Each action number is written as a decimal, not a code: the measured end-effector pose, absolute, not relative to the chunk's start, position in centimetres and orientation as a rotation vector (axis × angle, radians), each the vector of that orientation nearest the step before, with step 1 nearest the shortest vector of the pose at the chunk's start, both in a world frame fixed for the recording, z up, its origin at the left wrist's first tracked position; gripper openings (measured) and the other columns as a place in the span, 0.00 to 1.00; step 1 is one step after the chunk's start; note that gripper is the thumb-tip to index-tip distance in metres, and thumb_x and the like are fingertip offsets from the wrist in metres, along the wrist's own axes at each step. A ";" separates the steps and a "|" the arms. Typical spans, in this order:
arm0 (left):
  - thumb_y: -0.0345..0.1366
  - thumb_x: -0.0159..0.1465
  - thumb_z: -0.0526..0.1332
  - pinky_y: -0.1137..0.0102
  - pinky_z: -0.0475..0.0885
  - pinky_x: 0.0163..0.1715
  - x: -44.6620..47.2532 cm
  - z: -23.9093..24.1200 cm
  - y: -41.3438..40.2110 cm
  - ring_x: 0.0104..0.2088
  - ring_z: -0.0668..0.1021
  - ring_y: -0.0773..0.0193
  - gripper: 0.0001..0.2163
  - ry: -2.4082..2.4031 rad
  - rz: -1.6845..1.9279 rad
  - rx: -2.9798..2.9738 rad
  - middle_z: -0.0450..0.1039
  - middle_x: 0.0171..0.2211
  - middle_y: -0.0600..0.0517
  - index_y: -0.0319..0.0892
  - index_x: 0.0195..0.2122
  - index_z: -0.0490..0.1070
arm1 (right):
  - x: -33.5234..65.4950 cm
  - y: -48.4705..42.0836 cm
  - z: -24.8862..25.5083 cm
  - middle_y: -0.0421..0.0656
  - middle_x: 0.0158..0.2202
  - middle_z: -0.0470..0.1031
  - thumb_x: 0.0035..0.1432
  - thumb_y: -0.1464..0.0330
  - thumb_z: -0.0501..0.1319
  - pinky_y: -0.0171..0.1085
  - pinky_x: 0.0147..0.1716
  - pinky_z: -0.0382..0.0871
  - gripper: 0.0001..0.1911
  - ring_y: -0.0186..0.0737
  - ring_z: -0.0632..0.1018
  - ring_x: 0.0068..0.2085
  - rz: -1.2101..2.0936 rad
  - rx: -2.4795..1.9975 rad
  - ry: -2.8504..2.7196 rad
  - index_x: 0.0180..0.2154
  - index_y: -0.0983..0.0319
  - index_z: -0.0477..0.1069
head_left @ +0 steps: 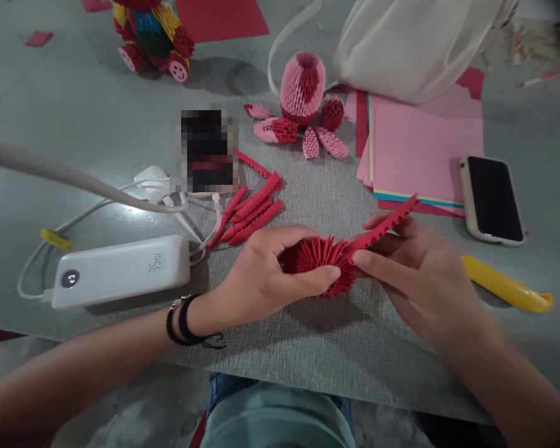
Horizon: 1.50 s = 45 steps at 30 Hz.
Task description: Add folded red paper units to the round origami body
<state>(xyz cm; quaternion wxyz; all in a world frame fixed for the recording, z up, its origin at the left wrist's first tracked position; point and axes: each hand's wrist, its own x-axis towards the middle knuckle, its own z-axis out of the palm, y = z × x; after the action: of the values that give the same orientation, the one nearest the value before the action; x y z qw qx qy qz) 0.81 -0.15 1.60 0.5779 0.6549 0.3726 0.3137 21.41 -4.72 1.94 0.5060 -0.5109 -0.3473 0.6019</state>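
Head view. The left hand (266, 277) is clamped on a red paper ring (318, 256) of spiky folded units, thumb on its near rim and fingers curled over its far side. The ring sits between the two hands, just above the tabletop (308, 348). The right hand (413, 274) is closed on a red serrated strip (386, 225), pinched between thumb and fingers. The strip's inner end meets the ring and its free end slants up and away from the hand.

Beyond the left hand lies a pile of loose red strips (252, 211). Outward of its wrist are a white power bank (121, 270) and its cables (186, 221).

Just outward of the right hand lies a yellow tool (506, 287). Beyond it are a dark-screened phone (492, 199) and a stack of pink paper (424, 146).

Farther off stand a pink paper vase (302, 86) with loose petals and a white bag (415, 43). Nothing lies between the hands and the ring.
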 end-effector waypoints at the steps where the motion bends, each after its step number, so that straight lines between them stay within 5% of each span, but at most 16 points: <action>1: 0.36 0.60 0.72 0.75 0.64 0.23 0.9 1.6 -0.1 0.25 0.68 0.71 0.07 0.878 0.742 1.542 0.69 0.25 0.57 0.39 0.33 0.77 | 21.4 -4.9 1.9 0.33 0.37 0.85 0.54 0.72 0.77 0.28 0.38 0.82 0.19 0.32 0.85 0.38 1.399 -1.239 -0.883 0.44 0.52 0.75; 14: 0.37 0.59 0.74 0.72 0.74 0.32 0.8 1.2 0.1 0.33 0.77 0.64 0.10 0.793 0.689 1.392 0.78 0.33 0.50 0.39 0.39 0.79 | 20.8 -5.0 3.0 0.39 0.37 0.83 0.56 0.71 0.74 0.38 0.36 0.84 0.11 0.41 0.85 0.38 1.065 -1.390 -1.196 0.38 0.54 0.76; 26: 0.30 0.53 0.77 0.72 0.79 0.39 0.8 1.4 0.2 0.38 0.82 0.63 0.21 0.792 0.697 1.228 0.82 0.40 0.49 0.39 0.48 0.79 | 21.2 -4.8 2.4 0.38 0.34 0.83 0.54 0.70 0.75 0.37 0.35 0.83 0.14 0.41 0.85 0.35 1.058 -1.405 -1.127 0.41 0.54 0.76; 45: 0.30 0.51 0.78 0.73 0.76 0.33 1.1 1.2 -0.2 0.32 0.79 0.66 0.14 0.859 0.705 1.149 0.81 0.33 0.52 0.38 0.39 0.81 | 20.7 -5.2 2.7 0.37 0.32 0.81 0.54 0.70 0.75 0.33 0.31 0.83 0.10 0.38 0.84 0.34 1.077 -1.469 -1.193 0.37 0.55 0.77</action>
<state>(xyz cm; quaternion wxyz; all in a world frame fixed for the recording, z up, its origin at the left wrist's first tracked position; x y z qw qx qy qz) 1.11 -0.22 1.18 0.6973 0.5152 0.3850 0.3162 20.67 -5.18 2.75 0.4638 -0.5976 -0.4854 0.4382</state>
